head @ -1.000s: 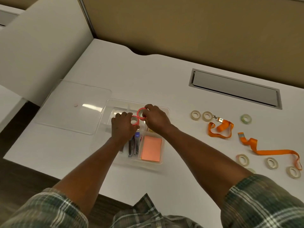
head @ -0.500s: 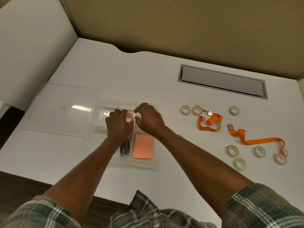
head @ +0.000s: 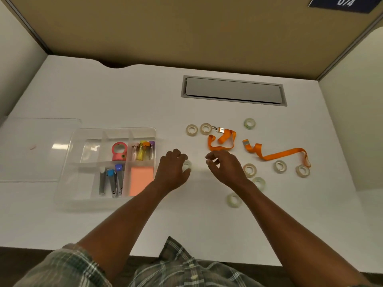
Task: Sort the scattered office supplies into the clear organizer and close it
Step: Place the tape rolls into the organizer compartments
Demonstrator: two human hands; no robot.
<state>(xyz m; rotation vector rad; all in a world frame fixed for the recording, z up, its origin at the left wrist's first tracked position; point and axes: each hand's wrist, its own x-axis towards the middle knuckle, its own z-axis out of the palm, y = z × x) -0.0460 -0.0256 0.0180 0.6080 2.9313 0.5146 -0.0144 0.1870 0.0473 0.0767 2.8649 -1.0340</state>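
The clear organizer (head: 72, 154) lies open at the left of the white desk. Its compartments hold two pink tape rolls (head: 118, 154), small coloured bottles (head: 144, 153), metal clippers (head: 112, 181) and an orange sticky pad (head: 141, 179). Its clear lid (head: 37, 148) lies flat to its left. My left hand (head: 173, 169) rests just right of the organizer, fingers curled over a clear tape roll (head: 187, 165) on the desk. My right hand (head: 226, 167) hovers beside it with fingers apart, holding nothing. Several clear tape rolls (head: 249, 170) and two orange lanyards (head: 222, 139) (head: 277, 154) lie scattered at the right.
A grey cable hatch (head: 234, 90) is set into the desk (head: 124, 96) behind the supplies. Tan partition walls (head: 186, 27) close the back and both sides. Plaid sleeves and a shirt fill the bottom edge.
Both hands left the organizer and moved right onto the desk. The two pink tape rolls now lie in the upper middle compartment. My view shifted right.
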